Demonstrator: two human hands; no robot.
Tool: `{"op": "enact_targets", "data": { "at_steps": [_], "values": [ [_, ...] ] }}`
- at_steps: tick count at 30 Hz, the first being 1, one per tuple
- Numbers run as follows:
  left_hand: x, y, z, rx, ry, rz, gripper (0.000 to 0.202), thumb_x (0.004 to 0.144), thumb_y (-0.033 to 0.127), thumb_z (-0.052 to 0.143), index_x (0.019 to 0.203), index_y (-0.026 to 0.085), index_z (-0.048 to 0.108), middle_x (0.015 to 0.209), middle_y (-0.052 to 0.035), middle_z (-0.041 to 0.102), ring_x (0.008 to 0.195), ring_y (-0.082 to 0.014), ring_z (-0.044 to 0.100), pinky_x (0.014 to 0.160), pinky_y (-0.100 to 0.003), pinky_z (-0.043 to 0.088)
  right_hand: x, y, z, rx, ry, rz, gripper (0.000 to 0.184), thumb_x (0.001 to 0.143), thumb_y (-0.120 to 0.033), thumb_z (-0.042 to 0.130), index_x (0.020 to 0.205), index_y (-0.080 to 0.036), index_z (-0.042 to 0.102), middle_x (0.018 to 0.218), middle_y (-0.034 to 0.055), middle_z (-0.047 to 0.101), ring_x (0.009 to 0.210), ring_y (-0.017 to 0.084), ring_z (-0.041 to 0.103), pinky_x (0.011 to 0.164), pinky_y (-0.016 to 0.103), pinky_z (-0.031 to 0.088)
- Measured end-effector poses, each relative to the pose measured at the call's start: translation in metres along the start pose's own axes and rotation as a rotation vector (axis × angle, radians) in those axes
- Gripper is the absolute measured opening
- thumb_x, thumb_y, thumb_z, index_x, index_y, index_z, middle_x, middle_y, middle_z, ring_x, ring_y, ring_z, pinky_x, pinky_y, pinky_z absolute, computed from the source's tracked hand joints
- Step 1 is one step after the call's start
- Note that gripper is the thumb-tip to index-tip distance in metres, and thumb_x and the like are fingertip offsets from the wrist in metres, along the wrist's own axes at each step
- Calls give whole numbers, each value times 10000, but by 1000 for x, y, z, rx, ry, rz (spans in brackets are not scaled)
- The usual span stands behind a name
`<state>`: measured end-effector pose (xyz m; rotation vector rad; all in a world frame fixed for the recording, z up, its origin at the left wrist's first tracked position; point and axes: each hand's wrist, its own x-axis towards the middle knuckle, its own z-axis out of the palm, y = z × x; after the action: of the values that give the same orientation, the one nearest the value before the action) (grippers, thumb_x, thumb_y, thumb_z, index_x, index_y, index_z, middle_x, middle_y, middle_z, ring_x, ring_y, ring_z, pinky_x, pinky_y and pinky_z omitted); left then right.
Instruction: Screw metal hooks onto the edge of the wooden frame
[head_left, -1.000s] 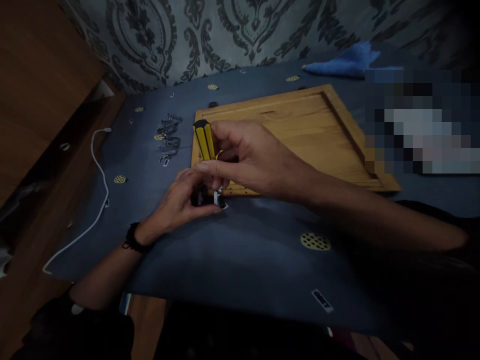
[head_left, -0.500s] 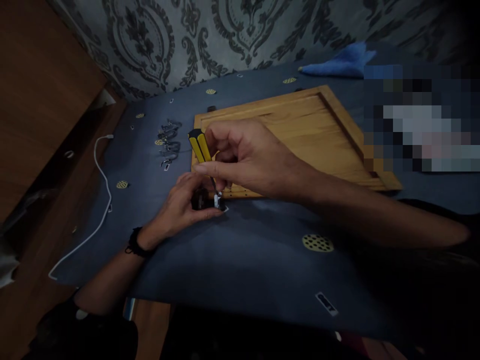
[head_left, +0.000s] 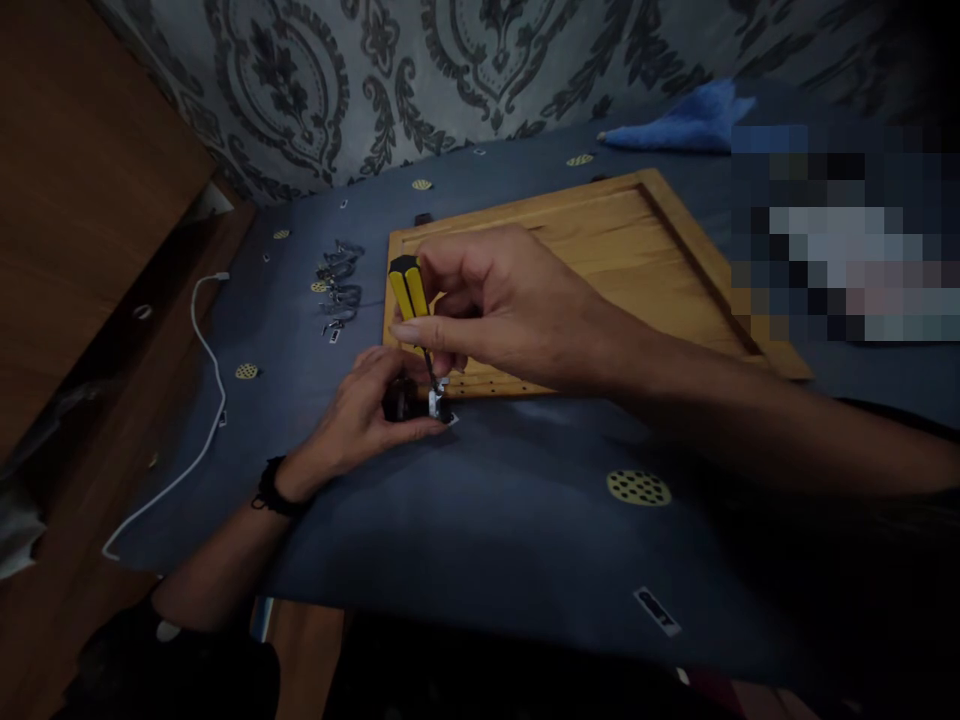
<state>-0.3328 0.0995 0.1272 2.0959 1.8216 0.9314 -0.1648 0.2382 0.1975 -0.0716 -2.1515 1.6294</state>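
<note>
My right hand [head_left: 502,305] pinches a screwdriver [head_left: 409,290] with a yellow and black handle, its shaft slanting down. The tip meets a small silver metal fitting [head_left: 435,402] at the near left corner of a framed wooden panel [head_left: 592,270]. Around that fitting curl the fingers and thumb of my left hand [head_left: 360,405], which appears to hold it against the panel's edge. Part of a dark piece shows inside the left hand's grasp. Small dark holes run along the panel's near edge.
Several small metal parts [head_left: 341,285] lie left of the panel on the blue patterned cloth [head_left: 487,530]. A white cable [head_left: 220,380] curves along the left side. Behind the panel rests a blue cloth [head_left: 682,120]. A blurred-out patch covers the far right.
The screwdriver handle has tipped slightly to the right and stands more upright, with my right hand shifting along. My left hand stays at the fitting.
</note>
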Motion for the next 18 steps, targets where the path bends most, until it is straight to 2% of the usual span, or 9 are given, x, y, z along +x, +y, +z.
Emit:
{"op": "enact_targets", "data": {
  "at_steps": [3,7,11,14,18],
  "values": [
    [0,0,0,5,-3,-4,529,819,669,741,1063,215,623,1034,-44,720,1003,-240,662,941,-414,515,0,-1,-1,1,3,3,154,930,-155,709,841,-200,592,712,-56,660,573,75,648,534,173,560],
    [0,1,-1,-3,-5,14,514,830,651,741,1070,213,623,1041,-49,716,989,-232,658,898,-389,513,0,-5,-7,-14,-46,-11,123,941,-116,670,892,-204,599,797,-34,692,633,91,686,572,191,588],
    [1,1,-1,-1,-4,41,503,849,639,728,1091,212,619,1025,-43,712,954,-219,657,899,-389,508,-1,-4,-8,-29,-69,-23,173,963,-150,657,823,-207,572,738,-38,667,644,99,695,577,189,583],
    [2,0,-1,15,0,44,511,851,652,718,1084,208,621,1009,-43,711,951,-224,656,905,-400,506,-2,0,-1,-35,-19,-51,246,963,-193,678,767,-211,531,693,-49,639,631,96,682,551,178,556],
    [1,-1,-1,16,-2,12,538,828,687,718,1032,200,616,993,-55,704,946,-232,651,869,-390,510,-3,-1,6,-64,146,-68,232,966,-233,699,805,-216,533,740,-46,645,627,89,662,565,183,556]
  ]
}}
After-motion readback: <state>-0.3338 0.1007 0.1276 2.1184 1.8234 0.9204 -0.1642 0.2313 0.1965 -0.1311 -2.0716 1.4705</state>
